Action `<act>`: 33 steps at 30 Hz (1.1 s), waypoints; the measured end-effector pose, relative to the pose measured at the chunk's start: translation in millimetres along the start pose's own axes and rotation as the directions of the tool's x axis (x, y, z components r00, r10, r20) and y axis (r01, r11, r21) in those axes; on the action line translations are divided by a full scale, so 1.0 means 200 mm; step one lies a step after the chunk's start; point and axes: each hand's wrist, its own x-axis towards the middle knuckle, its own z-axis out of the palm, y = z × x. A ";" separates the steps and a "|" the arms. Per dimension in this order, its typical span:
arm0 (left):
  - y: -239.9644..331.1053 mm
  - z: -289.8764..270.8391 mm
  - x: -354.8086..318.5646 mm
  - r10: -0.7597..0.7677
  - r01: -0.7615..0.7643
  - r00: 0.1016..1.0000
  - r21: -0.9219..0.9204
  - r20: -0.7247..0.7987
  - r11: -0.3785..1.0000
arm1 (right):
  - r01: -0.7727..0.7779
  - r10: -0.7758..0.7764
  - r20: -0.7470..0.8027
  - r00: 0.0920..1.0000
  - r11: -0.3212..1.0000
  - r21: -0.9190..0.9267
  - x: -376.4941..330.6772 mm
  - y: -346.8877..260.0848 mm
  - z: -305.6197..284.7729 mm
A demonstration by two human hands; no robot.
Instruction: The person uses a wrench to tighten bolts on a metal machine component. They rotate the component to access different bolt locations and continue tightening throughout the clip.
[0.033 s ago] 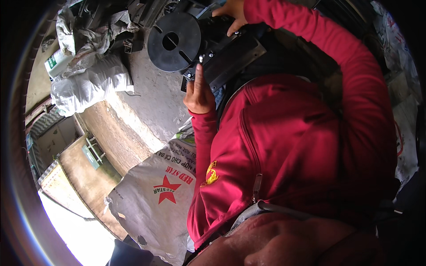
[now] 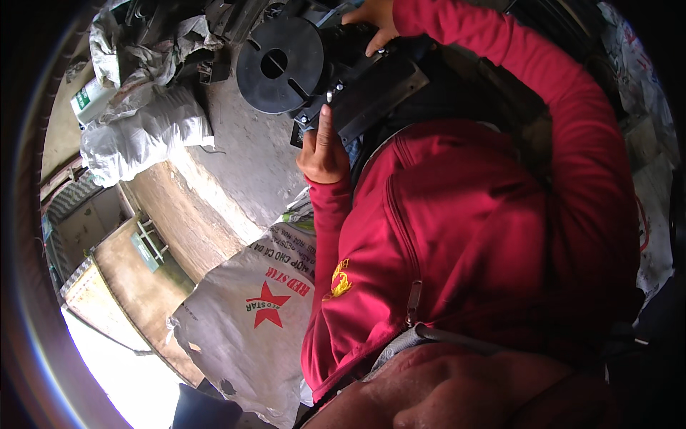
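Note:
A black machine [image 2: 371,86] with a flat round black disc [image 2: 279,66] on its left end lies in front of my chest on the concrete floor. My left hand [image 2: 321,151] grips the near left edge of its dark metal body, thumb pointing up, just below the disc. My right hand [image 2: 373,21] is closed over the far top side of the same machine, with the red sleeve [image 2: 543,86] arching in from the right. My red top fills the middle of the view and hides the machine's near part.
Crumpled grey and white sacks [image 2: 143,129] are piled at the upper left beside a green and white box [image 2: 87,100]. A grey woven sack with a red star [image 2: 250,314] lies on the floor at my left. More sacking [image 2: 647,64] lines the right edge.

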 end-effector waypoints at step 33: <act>0.03 -0.02 0.02 -0.115 0.125 0.983 -0.066 0.144 0.990 | -0.061 -0.045 -0.207 0.977 0.877 -0.476 0.03 0.12 0.03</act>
